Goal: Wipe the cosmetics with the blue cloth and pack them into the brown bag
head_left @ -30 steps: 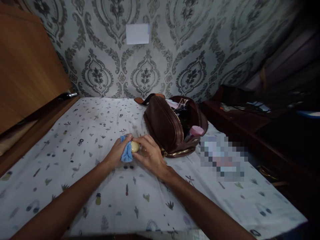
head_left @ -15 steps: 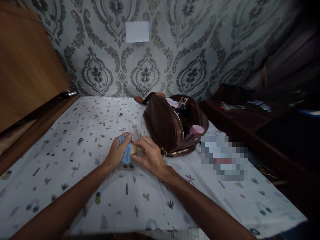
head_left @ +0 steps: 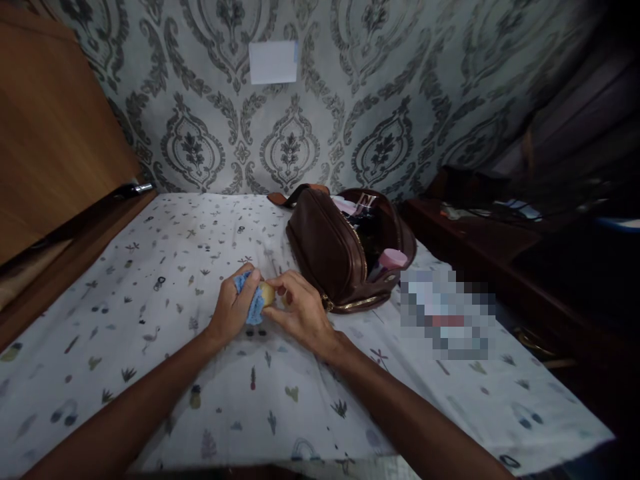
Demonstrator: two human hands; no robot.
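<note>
My left hand (head_left: 231, 303) is closed around a crumpled light blue cloth (head_left: 255, 307), its thumb lying on top. From the cloth's right side sticks out a small rounded yellowish thing (head_left: 268, 295), whose exact kind I cannot make out. My right hand (head_left: 303, 310) pinches this yellowish thing between thumb and fingertips. Both hands are just above the patterned sheet (head_left: 165, 373). Close behind my right hand lies a brown leather bag (head_left: 325, 250), unzipped, with a pink-capped container (head_left: 393, 260) and other items showing inside.
A brown wooden panel (head_left: 60, 133) stands at the left. Patterned wallpaper (head_left: 200, 153) with a white switch plate (head_left: 273, 63) rises behind. A blurred-out item (head_left: 445, 317) lies right of the bag. Dark furniture (head_left: 465, 240) with clutter borders the right edge.
Both hands keep nearly the same place and grip. The left hand and the blue cloth have shifted very slightly left and up. The bag has stayed put.
</note>
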